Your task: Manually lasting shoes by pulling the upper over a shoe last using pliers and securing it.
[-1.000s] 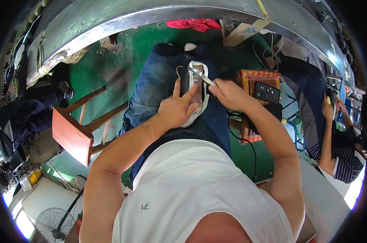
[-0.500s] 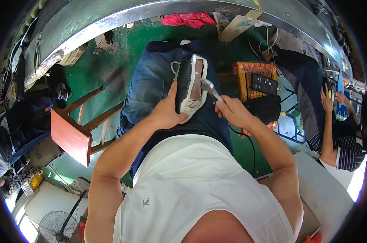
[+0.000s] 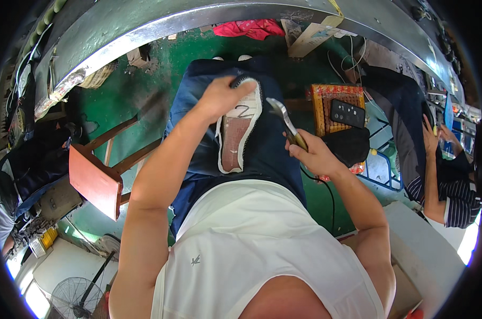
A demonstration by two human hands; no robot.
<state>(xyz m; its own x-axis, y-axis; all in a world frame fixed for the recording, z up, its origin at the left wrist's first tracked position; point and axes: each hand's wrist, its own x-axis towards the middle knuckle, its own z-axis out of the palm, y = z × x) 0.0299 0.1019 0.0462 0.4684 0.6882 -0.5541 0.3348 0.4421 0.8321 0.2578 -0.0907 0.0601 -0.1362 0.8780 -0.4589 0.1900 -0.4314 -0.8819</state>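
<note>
A shoe upper on a last (image 3: 235, 135) lies sole side up across my blue-trousered thighs. Its bottom shows a brown panel, a pale forefoot with a dark mark, and a white rim with dark stitched edging. My left hand (image 3: 222, 98) grips the far end, thumb over the underside; its fingers are partly hidden. To the right of the shoe, apart from it, my right hand (image 3: 311, 149) is closed round the handle of steel pincers (image 3: 283, 118) with a curved head. The pincers' head points away from me, toward the shoe's far end.
On the right, a beaded seat (image 3: 323, 109) bears a black phone (image 3: 348, 114) and a black pouch (image 3: 347, 143). A co-worker's hands (image 3: 431, 133) are beyond it. A reddish stool (image 3: 95, 181) stands left; a metal bench edge (image 3: 198, 18) crosses the front.
The shoe has been turned end for end, its brown panel now nearer me. My left hand has moved from its near end to its far end. The right hand has drawn back slightly with the pincers.
</note>
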